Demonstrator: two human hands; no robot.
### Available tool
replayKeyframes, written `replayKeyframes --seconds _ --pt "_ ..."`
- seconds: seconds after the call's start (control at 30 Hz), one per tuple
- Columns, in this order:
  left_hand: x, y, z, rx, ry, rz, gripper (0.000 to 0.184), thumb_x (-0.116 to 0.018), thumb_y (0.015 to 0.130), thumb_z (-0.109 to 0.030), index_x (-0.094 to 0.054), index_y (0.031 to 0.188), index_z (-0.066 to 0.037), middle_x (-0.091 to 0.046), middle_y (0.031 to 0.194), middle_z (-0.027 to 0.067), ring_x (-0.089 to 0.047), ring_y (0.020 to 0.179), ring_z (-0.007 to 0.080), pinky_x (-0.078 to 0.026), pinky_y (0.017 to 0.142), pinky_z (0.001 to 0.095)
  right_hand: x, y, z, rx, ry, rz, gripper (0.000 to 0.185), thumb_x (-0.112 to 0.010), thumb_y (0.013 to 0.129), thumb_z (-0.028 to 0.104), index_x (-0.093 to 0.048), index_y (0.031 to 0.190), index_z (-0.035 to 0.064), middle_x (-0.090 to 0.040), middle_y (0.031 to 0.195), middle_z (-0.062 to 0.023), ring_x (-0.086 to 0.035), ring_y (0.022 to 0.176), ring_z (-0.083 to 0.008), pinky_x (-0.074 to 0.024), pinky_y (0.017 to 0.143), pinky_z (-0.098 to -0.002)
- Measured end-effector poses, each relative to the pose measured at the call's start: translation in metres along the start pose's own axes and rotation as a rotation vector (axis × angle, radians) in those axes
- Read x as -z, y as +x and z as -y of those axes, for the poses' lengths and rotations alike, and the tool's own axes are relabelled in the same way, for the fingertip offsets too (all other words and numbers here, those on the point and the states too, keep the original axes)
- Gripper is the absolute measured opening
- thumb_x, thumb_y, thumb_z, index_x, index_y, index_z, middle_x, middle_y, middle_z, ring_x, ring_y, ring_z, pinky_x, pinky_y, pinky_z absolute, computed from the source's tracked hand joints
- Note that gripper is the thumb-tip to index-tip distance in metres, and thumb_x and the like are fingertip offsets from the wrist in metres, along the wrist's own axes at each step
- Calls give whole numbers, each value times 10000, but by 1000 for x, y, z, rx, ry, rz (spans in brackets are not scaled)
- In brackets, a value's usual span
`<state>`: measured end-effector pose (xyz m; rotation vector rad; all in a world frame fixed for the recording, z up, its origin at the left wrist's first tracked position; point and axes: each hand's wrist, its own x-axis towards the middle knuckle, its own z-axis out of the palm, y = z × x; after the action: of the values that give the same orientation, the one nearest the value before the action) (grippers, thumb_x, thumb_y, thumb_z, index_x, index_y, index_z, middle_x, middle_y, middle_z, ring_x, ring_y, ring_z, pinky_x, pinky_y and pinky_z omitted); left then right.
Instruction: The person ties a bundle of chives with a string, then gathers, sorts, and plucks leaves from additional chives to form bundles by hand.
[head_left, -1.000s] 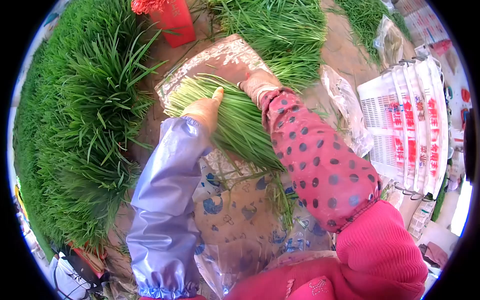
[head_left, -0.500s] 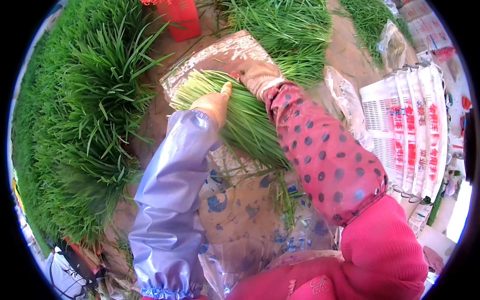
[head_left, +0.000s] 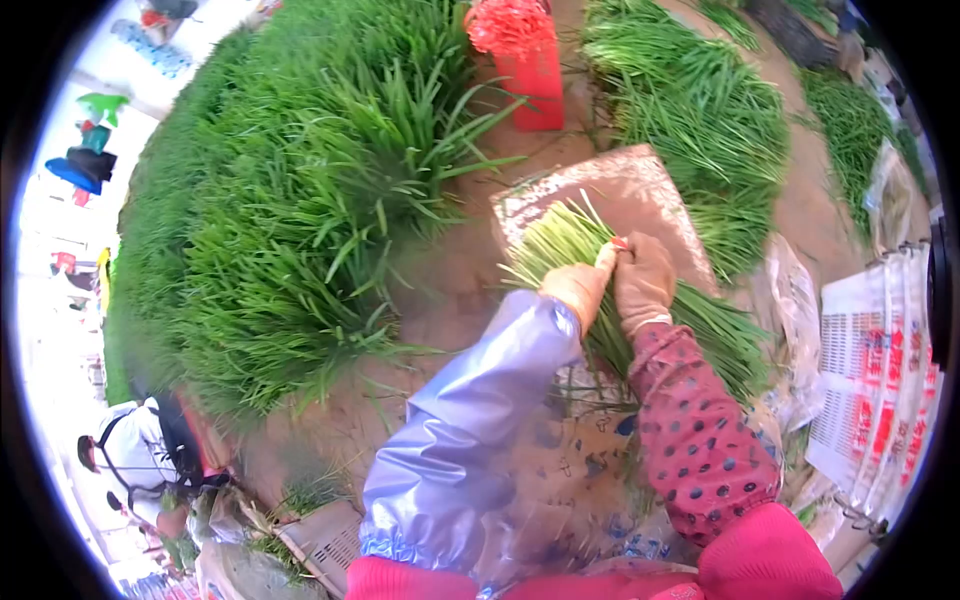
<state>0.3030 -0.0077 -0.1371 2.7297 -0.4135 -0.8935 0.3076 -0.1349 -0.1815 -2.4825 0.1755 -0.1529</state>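
A bundle of chives (head_left: 555,235) lies across a worn board (head_left: 640,180), pale stalk ends to the upper left and green leaves to the lower right. My left hand (head_left: 580,292), in a tan glove, is closed around the bundle with its thumb on top. Close beside it, my right hand (head_left: 645,280), also gloved, pinches a small red tie (head_left: 619,243) at the top of the bundle, near the left thumb. The right fingertips and the underside of the bundle are partly hidden.
Upright chives (head_left: 300,200) fill the left side. More chives (head_left: 700,130) lie in a heap behind the board. Red ties (head_left: 508,27) sit on a red box (head_left: 530,85). White crates (head_left: 870,370) stand at right; a person (head_left: 140,450) is at far left.
The view has swung left, so the board and hands appear farther right and lower. My right hand has come over the bundle to beside my left thumb, with the red tie.
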Motion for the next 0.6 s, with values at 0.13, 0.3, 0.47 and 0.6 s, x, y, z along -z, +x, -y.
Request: replayKeyframes --seconds 0.13,0.3,0.47,0.6 --pt "24 -53 -3 -52 5 46 859 -587 795 22 -190 1517 -222 -683 966 192 -680 888 321 -532 774 378 -5 1 -6 52 17 -67 163 -579 851 245 -600 787 97 -615 842 -154 -576 849 -372 -438 744 -493" --pt "-39 -55 70 53 -1400 203 276 -623 852 54 -615 1126 85 -688 889 151 -628 710 143 -511 666 256 -7 4 -15 3 -102 -8 156 -591 844 245 -621 839 92 -643 885 -139 -596 894 -357 -448 798 -474" --pt "-22 -62 68 4 -1539 234 310 -624 888 -53 -587 1160 91 -703 994 153 -569 559 109 -448 519 200 -7 5 -16 10 -53 -42 127 -604 821 218 -639 832 97 -650 893 -133 -604 883 -349 -455 788 -468" --pt "-35 -55 74 -265 -1720 304 555 -689 845 -167 -481 1300 72 -660 1174 128 -492 450 50 -350 408 157 -11 7 -18 -2 -53 -41 129 -619 813 209 -637 842 85 -643 909 -138 -601 895 -344 -463 780 -444"
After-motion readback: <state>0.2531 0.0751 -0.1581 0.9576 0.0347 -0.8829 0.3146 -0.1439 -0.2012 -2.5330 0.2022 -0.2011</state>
